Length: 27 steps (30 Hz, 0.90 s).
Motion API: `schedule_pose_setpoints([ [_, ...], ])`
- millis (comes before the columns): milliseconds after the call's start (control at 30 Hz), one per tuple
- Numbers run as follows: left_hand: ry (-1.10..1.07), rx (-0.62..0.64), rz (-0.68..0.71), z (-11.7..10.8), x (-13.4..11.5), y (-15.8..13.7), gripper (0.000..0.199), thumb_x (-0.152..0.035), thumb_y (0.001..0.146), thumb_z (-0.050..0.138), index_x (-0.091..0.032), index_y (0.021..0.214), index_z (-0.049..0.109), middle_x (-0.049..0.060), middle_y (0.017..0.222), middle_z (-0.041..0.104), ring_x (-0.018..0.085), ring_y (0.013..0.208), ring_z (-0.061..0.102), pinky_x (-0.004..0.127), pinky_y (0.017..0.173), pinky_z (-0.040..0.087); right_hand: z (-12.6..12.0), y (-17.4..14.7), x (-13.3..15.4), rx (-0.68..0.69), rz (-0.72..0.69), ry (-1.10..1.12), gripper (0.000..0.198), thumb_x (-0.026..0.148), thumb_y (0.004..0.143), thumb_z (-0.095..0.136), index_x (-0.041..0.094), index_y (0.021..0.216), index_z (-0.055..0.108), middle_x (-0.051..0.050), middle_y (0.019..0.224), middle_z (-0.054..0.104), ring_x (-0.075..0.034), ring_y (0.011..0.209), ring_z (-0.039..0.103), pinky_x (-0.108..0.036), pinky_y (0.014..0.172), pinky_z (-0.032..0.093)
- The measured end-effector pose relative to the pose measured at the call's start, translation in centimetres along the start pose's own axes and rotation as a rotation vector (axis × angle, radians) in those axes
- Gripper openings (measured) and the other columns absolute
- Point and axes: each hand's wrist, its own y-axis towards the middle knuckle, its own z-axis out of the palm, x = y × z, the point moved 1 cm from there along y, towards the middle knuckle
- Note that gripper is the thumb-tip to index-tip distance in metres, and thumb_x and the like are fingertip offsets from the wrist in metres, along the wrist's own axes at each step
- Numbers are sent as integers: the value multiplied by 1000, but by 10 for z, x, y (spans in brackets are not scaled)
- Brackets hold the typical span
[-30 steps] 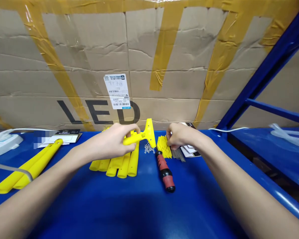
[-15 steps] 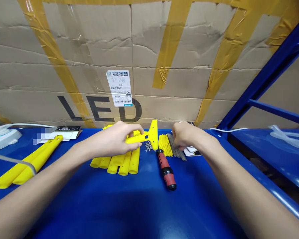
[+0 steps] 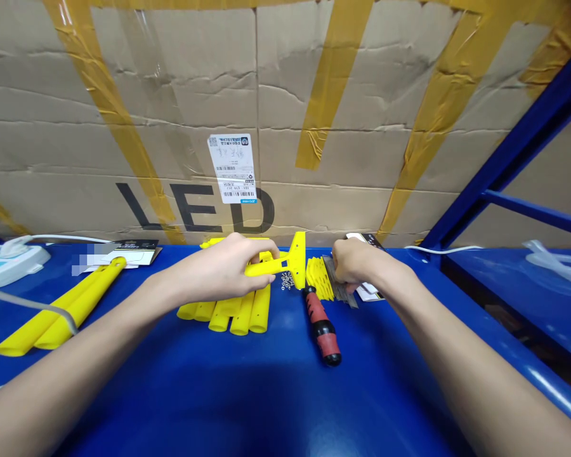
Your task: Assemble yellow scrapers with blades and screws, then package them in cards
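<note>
Yellow T-shaped piece (image 3: 295,261): head view; above the far middle of the blue table (image 3: 209,393), its crosspiece to the right.
Left hand (image 3: 233,270): clasped round its stem, thumb on the near side.
Right hand (image 3: 354,260): apart from the left, curled over dark grey strips (image 3: 341,289); fingertips hidden, so I cannot tell whether I grip one.
Between hands: small screws (image 3: 286,281), flat yellow pieces (image 3: 318,277); red-and-black tool handle (image 3: 321,325) nearer me.
Tube pile: yellow tubes (image 3: 240,316) under my left hand.
Step in hand: picking at the strips, I judge.
Next move: probably calls for a light pinch, parting one strip from the rest.
</note>
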Motion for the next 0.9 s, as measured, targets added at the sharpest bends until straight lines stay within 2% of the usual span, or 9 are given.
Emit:
schedule_pose_setpoints([
  [233,26,-16,21,2,2,1,44,-45,90,58,-24,128,64,7,105,72,25,95,65,34,78,47,-1,2,2,-49,21,0,23,3,54,76,10,76,78,-9,53,69,-26,65,73,-31,58,54],
  [333,-7,8,-2,-4,3,0,43,-44,90,58,-23,126,64,7,104,73,24,90,66,32,73,47,-13,-7,-2,-124,36,9,31,1,50,75,13,78,77,-13,66,74,-30,73,74,-32,56,52],
  [400,-18,41,-14,-11,6,-3,41,-45,88,59,-24,123,65,6,100,73,22,85,67,30,69,46,-22,-15,-8,-185,9,72,39,4,56,73,18,92,76,-10,77,77,-27,75,73,-30,55,50],
  [433,-31,66,-19,-16,8,-5,40,-46,88,60,-24,122,65,5,97,73,22,81,67,30,66,46,-25,-19,-11,-197,-35,149,41,8,61,72,22,100,74,-6,75,76,-23,71,72,-29,55,50],
  [467,-56,99,-25,-20,11,-7,41,-46,88,60,-24,122,65,4,94,73,21,77,67,29,63,45,-27,-21,-14,-180,-128,383,41,11,65,72,22,105,71,-5,72,76,-21,66,70,-28,53,49],
  [533,-145,170,-45,-28,18,-13,42,-46,88,60,-25,124,63,3,92,73,19,71,68,28,59,45,-28,-23,-18,-17,-343,803,36,20,67,77,22,102,70,-4,73,75,-19,66,68,-28,55,49],
  [600,-201,204,-61,-35,25,-17,43,-46,87,60,-26,125,61,3,94,74,18,68,68,26,57,45,-24,-21,-19,102,-489,1034,34,26,64,83,21,95,71,-2,75,75,-16,65,66,-26,60,50],
  [767,-34,117,-22,-42,31,-21,41,-47,86,61,-25,120,63,3,93,71,19,75,65,27,61,42,-8,-8,-9,246,-566,1188,24,27,66,87,17,78,68,1,70,70,-9,62,59,-22,62,47],
  [900,-12,97,-17,-41,32,-19,41,-45,86,61,-25,122,63,2,96,70,19,78,63,27,64,42,-1,-2,-1,121,-576,1179,21,28,71,82,16,68,65,0,64,67,-9,59,56,-22,58,44],
])
